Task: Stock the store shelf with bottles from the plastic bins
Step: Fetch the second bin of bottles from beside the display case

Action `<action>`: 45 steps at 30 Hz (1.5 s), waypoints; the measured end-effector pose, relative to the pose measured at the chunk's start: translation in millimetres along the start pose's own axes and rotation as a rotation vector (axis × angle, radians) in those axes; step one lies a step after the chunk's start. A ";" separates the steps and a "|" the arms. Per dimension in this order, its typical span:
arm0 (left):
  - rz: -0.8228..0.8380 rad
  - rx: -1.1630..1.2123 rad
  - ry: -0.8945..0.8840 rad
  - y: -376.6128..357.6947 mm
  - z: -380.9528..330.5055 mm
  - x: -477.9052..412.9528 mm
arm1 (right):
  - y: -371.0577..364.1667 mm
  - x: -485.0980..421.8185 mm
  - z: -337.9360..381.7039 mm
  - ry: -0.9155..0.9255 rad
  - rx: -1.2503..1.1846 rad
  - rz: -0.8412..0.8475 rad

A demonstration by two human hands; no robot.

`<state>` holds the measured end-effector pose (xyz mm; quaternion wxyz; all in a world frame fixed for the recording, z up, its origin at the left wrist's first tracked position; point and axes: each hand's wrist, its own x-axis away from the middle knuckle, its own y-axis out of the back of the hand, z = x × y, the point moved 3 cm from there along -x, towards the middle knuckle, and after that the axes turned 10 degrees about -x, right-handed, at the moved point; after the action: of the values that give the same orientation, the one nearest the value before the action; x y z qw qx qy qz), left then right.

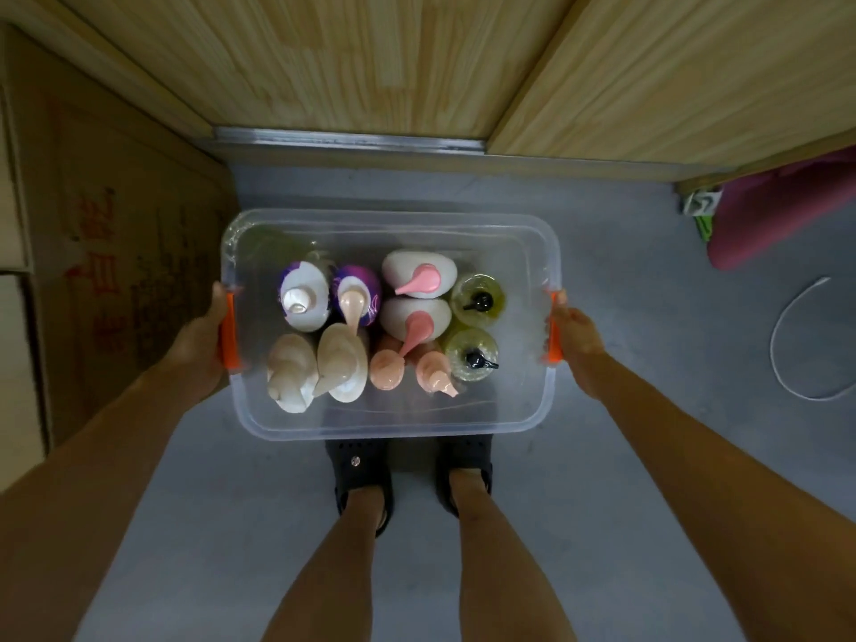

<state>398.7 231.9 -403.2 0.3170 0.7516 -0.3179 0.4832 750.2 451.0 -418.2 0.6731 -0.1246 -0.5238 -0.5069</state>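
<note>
1. Clear plastic bin [393, 426], held over the grey floor [648, 271], carries 10 upright pump bottles [419, 271].
2. Left hand [204, 335] grips its left orange handle [228, 331]; right hand [579, 345] grips the right orange handle [553, 331].
3. Red writing [99, 271] on the brown cardboard box [153, 215] is blurred, unreadable.

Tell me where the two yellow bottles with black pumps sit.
Head view: the yellow bottles stand upright at the right end of the clear bin, beside the pink-pump bottles, nearest the right hand.
</note>
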 end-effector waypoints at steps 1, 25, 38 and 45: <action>-0.011 0.013 0.011 0.5 2.9 8.0 | 3.3 4.8 3.2 0.010 0.012 0.004; -0.033 -0.600 -0.090 -139.9 -62.0 208.8 | 180.7 210.7 -120.4 -0.168 -0.301 -0.179; 0.241 -1.230 -0.342 -353.2 -0.2 295.7 | 236.6 321.5 -313.1 -0.440 -0.849 -0.452; 0.304 -1.504 -0.394 -480.3 66.5 362.9 | 285.0 374.4 -401.4 -0.547 -1.104 -0.548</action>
<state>930.3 404.2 -169.9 0.6083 0.3557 -0.7087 0.0347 1190.8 93.6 -172.0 0.2009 -0.4368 -0.3521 -0.8030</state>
